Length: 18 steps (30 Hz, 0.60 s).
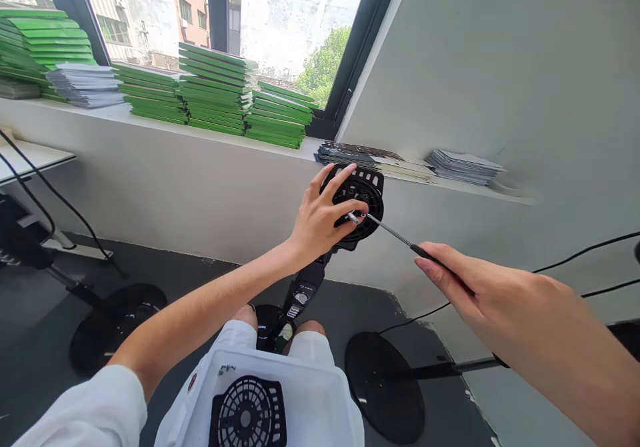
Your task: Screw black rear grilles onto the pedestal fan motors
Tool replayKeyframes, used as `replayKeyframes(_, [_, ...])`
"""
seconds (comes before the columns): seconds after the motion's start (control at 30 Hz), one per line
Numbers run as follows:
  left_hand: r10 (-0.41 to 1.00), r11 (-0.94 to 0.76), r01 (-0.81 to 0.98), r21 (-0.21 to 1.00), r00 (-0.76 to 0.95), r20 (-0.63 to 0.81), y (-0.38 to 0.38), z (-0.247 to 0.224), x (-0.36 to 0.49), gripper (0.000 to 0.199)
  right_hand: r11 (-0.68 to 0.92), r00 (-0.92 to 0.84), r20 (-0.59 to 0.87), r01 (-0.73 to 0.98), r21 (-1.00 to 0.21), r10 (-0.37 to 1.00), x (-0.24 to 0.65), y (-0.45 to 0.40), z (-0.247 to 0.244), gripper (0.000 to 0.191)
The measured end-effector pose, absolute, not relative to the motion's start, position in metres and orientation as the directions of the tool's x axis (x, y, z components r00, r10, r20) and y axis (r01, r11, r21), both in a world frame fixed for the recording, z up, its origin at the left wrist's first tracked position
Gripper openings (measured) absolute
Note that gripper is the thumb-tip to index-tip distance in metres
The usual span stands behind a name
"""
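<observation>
In the head view a black fan motor housing (373,197) with a slotted rim tops a dark fan stand (306,287). My left hand (320,219) is on its front, two fingers over the upper edge, thumb and another finger closed in around the silvery shaft (353,218). My right hand (465,277) grips a screwdriver (395,233) by its black handle. The metal blade points left, its tip at the housing close to my left fingertips. Whatever the tip meets is too small to make out.
On my lap rests a white tub (320,400) holding a round-slotted black plastic cover (247,413) and small dark bits (227,369). Round stand bases lie left (117,327) and right (385,387). Green stacks (215,93) and papers (463,167) line the window ledge.
</observation>
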<state>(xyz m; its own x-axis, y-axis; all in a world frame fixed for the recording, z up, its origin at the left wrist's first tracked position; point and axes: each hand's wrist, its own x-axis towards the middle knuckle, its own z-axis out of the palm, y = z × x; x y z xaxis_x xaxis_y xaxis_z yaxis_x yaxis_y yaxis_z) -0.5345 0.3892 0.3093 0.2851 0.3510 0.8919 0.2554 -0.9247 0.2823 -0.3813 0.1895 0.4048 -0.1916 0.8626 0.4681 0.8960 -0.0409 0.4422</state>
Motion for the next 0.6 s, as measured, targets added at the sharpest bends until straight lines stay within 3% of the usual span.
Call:
replayKeyframes(0.1, [0.340,-0.930,0.243,0.277,0.278,0.899,0.390,0.308,-0.535,0.016,-0.040,-0.292,0.480,0.821,0.569,0.827,-0.383,0.195,0.404,0.065])
replayKeyframes(0.4, [0.349,-0.926,0.251,0.282,0.283,0.893,0.391,0.309,-0.534,0.013,-0.020,-0.351,0.502,0.804,0.594,0.791,-0.390,0.199,0.410,0.054])
replayKeyframes(0.6, [0.350,-0.927,0.243,0.287,0.277,0.895,0.391,0.309,-0.531,0.013,-0.050,-0.409,0.441,0.686,0.726,0.799,-0.400,0.195,0.419,0.054])
